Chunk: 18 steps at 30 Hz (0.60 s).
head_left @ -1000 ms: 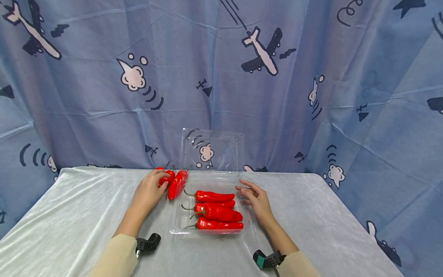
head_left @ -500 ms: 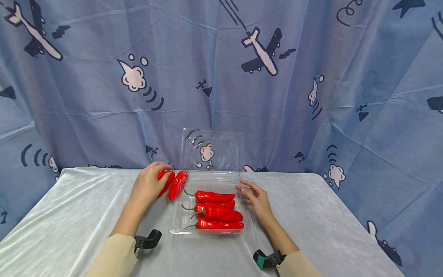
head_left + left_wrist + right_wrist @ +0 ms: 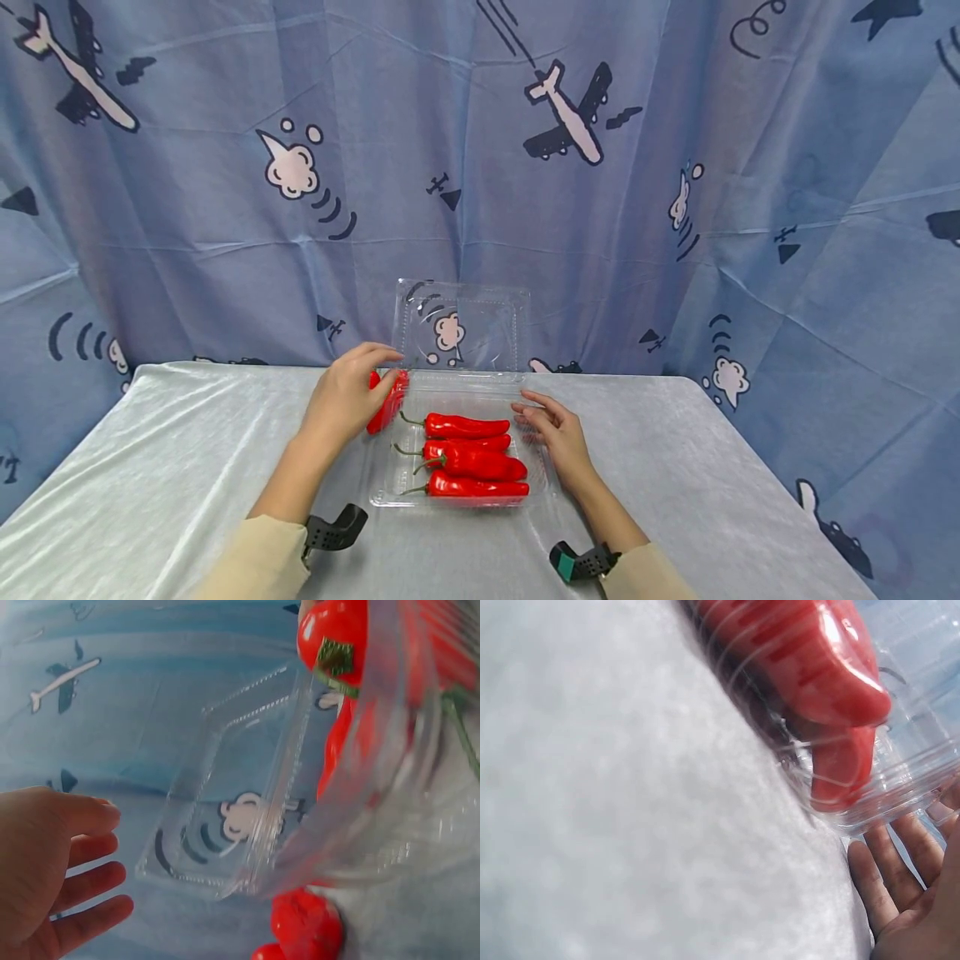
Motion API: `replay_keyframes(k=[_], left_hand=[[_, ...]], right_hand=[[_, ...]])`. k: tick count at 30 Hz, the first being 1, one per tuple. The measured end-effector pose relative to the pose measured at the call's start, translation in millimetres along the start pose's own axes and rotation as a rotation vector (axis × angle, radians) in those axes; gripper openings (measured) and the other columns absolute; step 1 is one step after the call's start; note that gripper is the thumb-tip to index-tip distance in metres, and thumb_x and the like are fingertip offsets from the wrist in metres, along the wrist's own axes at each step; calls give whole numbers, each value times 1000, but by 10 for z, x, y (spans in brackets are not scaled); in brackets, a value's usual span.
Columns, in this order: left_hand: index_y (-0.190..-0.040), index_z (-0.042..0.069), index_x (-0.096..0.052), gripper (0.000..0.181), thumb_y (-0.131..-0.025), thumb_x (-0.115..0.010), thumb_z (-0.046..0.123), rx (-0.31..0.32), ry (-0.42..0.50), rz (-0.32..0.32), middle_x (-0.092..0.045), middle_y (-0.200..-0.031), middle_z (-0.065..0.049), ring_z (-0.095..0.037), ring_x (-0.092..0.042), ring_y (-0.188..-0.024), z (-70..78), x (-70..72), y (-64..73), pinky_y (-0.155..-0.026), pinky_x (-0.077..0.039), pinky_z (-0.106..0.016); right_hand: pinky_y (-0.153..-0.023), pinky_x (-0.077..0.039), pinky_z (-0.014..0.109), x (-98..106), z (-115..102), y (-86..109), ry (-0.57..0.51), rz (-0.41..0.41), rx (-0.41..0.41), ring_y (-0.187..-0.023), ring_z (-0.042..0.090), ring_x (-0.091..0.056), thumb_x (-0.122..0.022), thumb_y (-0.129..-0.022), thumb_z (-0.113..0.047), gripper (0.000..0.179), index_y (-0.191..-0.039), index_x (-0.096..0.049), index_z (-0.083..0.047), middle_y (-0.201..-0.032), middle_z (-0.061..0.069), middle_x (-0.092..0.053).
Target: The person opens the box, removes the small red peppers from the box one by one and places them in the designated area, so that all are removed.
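An open clear plastic clamshell box (image 3: 465,503) holds several red peppers (image 3: 480,463), with stems toward the left. My left hand (image 3: 348,396) is at the box's left, beside more red peppers (image 3: 388,407) that lie against that side and are partly hidden by it. In the left wrist view its fingers (image 3: 94,874) are loosely extended, with no pepper visible in them, and red peppers (image 3: 306,924) sit apart from them. My right hand (image 3: 558,437) rests at the box's right rim. In the right wrist view its straight fingers (image 3: 889,866) are beside the clear wall.
The raised clear lid (image 3: 461,325) stands up behind the box, close to a blue curtain (image 3: 480,167) with printed airplanes. A pale cloth (image 3: 712,483) covers the table, whose far edge runs just behind the box.
My left hand first shifts slightly back, then moves right toward the box, and now covers the left-hand peppers it was touching. My right hand and the peppers in the box stay put.
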<state>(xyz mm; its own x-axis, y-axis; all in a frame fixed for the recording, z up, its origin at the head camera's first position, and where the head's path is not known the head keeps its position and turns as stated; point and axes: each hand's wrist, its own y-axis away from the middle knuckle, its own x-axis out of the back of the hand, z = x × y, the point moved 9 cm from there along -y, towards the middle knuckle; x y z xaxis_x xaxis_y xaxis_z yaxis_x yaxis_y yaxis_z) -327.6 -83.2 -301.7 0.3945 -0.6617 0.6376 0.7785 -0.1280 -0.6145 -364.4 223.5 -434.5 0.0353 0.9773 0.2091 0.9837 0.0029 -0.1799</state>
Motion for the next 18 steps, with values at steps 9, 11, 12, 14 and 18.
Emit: replay_keyframes(k=[9, 11, 12, 14, 18], left_hand=[[-106, 12, -77, 18, -88, -75, 9, -71, -31, -30, -75, -110, -4, -25, -71, -102, 237, -134, 31, -83, -60, -41], [-106, 13, -77, 19, -87, -76, 10, -86, -47, -39, -75, -110, -3, -24, -71, -99, 275, -174, 43, -80, -60, -39], [-105, 13, -77, 19, -87, -77, 10, -94, -51, -44, -75, -109, -3, -23, -70, -96, 292, -193, 49, -77, -59, -37], [-104, 13, -77, 19, -86, -77, 9, -111, -55, -48, -75, -108, -3, -21, -69, -89, 321, -221, 60, -74, -58, -36], [-102, 13, -77, 18, -85, -77, 7, -127, -49, -61, -75, -107, -2, -20, -69, -87, 361, -262, 78, -74, -58, -36]], right_hand=[[-80, -60, 23, 2, -5, 5, -10, 0, 3, -100, 9, -74, -58, -102, -14, 39, -140, -59, -5, -128, 23, -69], [-80, -60, 23, 1, -7, 4, -16, -1, 7, -98, 6, -73, -58, -101, -14, 39, -139, -59, -4, -128, 24, -68], [-79, -60, 23, -1, -9, 3, -23, -3, 11, -98, 5, -73, -58, -101, -13, 40, -139, -58, -3, -128, 24, -68], [-78, -60, 23, -6, -16, 1, -37, -9, 22, -97, 3, -73, -58, -101, -12, 40, -139, -58, -1, -128, 26, -68], [-77, -60, 23, -11, -19, -4, -51, -15, 33, -97, 4, -73, -59, -100, -11, 40, -139, -58, 1, -127, 28, -67]])
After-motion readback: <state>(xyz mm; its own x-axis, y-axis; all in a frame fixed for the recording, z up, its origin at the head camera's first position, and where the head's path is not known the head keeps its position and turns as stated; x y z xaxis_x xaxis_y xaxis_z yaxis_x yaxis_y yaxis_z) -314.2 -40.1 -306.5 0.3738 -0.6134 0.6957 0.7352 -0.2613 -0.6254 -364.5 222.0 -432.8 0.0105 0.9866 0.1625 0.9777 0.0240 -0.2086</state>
